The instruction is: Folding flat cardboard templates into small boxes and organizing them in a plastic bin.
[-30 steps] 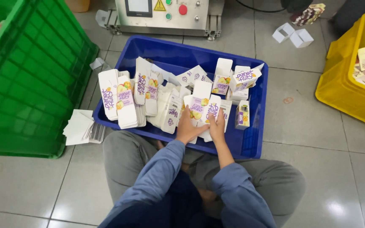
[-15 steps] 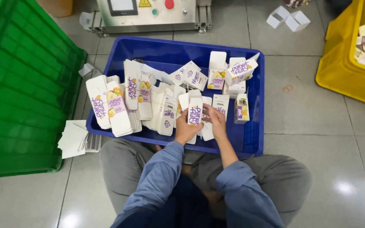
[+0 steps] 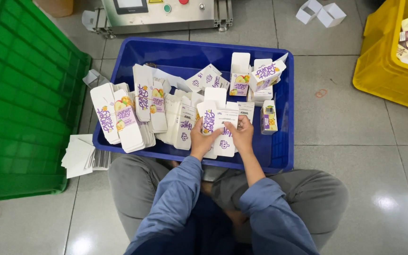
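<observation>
Green crate left, blue bin ahead, full of flat cartons. Both hands, left and right, pinch one flat carton over the bin; a rough fold could crease it.

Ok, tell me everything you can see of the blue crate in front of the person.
The blue crate is a shallow rectangular bin of what looks like moulded plastic, open-topped, sitting flat on the grey tiled floor between a green crate and a yellow crate. It holds rows of flat white printed cartons standing on edge, plus a few folded-up ones. Its near rim is close to the seated person's knees; the left hand and right hand hold cartons over it.
</observation>
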